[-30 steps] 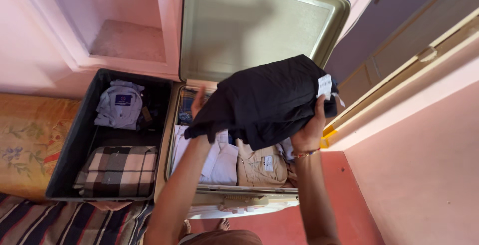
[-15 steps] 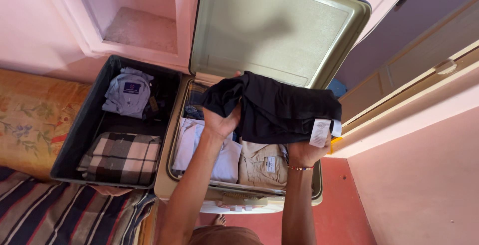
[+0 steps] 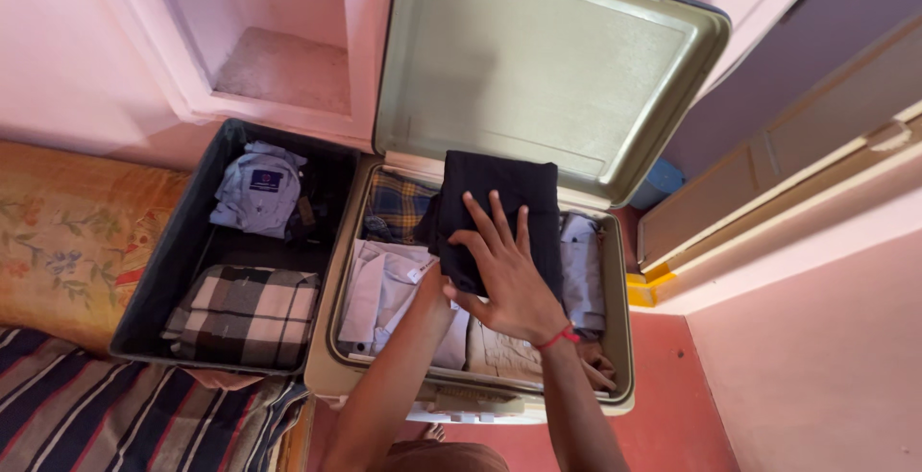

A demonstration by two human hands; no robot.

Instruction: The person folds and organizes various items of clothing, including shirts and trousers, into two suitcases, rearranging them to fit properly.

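Note:
A folded black garment (image 3: 504, 193) lies in the open olive suitcase (image 3: 325, 362), on top of the folded clothes at its middle back. My right hand (image 3: 509, 275) rests flat on the garment's front edge with its fingers spread; a red thread is round that wrist. My left hand (image 3: 434, 288) reaches in beside it at the garment's left edge, and its fingers are hidden under my right hand and the cloth. Around the garment lie folded white shirts (image 3: 384, 290), a blue and yellow checked shirt (image 3: 399, 205), a beige shirt (image 3: 499, 352) and a pale blue shirt (image 3: 581, 270).
The suitcase lid (image 3: 547, 59) stands up against the pink wall. To the left, a black fabric bin (image 3: 158, 270) holds a light blue shirt (image 3: 257, 189) and a folded plaid cloth (image 3: 245, 314). It sits on a bed with a striped sheet (image 3: 96, 414). A wall niche (image 3: 279, 69) is behind.
The black garment, held up in both hands before, now lies down in the suitcase. My right hand has let go and lies flat on top of it.

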